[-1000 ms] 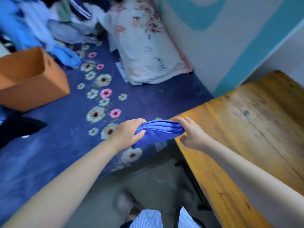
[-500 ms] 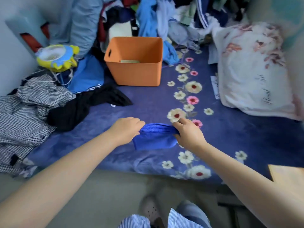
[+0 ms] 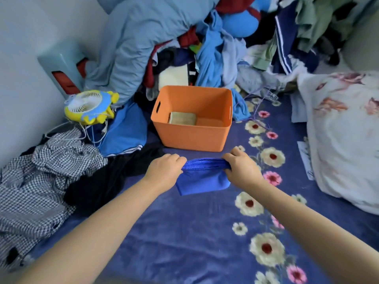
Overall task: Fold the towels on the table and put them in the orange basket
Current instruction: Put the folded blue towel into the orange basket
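Two hands hold one folded blue towel (image 3: 202, 178) between them, and I see it hanging in the air above the flowered blue bedspread (image 3: 184, 232), just in front of the near wall of the orange basket (image 3: 192, 138). My left hand (image 3: 164, 171) pinches the towel's left end with curled fingers; my right hand (image 3: 242, 167) grips the right end the same way, both forearms reaching straight forward, the hands apart by the towel's width. I can read no writing on towel or basket. Inside the basket one folded tan towel (image 3: 182, 118) lies on the floor, against the left wall. The basket stands on the bedspread toward its far edge. Behind it rises a heap of clothes (image 3: 215, 48). At the left edge lie a checked garment (image 3: 41, 173) and a yellow-and-blue small fan (image 3: 90, 106), near the pale wall (image 3: 24, 48). A floral pillow (image 3: 344, 140) rests along the right edge.
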Motion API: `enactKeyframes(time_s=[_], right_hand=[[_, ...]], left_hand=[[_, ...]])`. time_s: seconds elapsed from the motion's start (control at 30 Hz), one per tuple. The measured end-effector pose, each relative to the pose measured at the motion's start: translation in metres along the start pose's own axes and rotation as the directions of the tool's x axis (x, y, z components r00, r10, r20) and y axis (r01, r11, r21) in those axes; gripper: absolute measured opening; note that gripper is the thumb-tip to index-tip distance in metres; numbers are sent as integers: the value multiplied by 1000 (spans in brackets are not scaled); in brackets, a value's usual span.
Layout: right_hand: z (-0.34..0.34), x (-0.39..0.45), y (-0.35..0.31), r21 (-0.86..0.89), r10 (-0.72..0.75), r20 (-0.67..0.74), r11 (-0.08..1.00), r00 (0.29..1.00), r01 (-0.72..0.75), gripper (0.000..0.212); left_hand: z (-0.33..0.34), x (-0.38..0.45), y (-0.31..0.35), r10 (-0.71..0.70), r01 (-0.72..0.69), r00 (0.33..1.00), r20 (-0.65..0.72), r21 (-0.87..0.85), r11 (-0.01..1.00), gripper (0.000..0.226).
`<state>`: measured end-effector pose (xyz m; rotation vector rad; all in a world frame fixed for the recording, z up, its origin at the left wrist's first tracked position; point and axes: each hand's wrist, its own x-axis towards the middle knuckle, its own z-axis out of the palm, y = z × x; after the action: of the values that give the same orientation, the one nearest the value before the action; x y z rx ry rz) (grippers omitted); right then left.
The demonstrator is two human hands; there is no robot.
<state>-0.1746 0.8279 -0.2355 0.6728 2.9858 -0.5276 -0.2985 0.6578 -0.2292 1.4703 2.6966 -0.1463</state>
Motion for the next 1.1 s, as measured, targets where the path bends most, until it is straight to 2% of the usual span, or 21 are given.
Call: enactKeyframes(time_s=[0.1, 0.17, 0.27, 0.37, 0.5, 0.67, 0.83, 0.97, 1.1], right_hand=[[-15, 47, 8, 9, 10, -32, 1000, 999, -10, 31], [-24, 71, 10, 46, 27, -36, 999, 999, -25, 32], [-40, 111, 15, 141, 16, -50, 990, 999, -9, 28], [-54, 163, 23, 190, -22, -47, 981, 999, 31, 22], [-64, 226, 34, 210, -48, -104, 975, 993, 70, 20], [-52, 304, 54, 222, -26, -146, 973, 989, 58, 18], [-7, 366, 85, 178, 33, -5, 984, 999, -32, 22], [26, 411, 111, 173, 85, 47, 981, 995, -91, 24], [41, 442, 128, 105, 112, 122, 987, 986, -125, 15]], left_hand=[[-9, 50, -17, -14, 15, 1000, -27, 5, 1000, 24], [-13, 75, -25, -50, 49, 998, -29, -53, 997, 26], [-21, 118, -41, -107, 97, 994, -32, -226, 969, 26], [-30, 166, -60, -149, 94, 985, -83, -468, 879, 19], [-29, 229, -87, -164, 40, 974, -156, -593, 804, 19], [0, 310, -118, -184, 24, 967, -176, -657, 754, 20], [52, 377, -130, -147, 82, 988, -43, -661, 745, 20], [89, 423, -133, -133, 110, 991, 17, -672, 733, 18], [115, 455, -135, -125, 129, 991, 53, -664, 736, 15]])
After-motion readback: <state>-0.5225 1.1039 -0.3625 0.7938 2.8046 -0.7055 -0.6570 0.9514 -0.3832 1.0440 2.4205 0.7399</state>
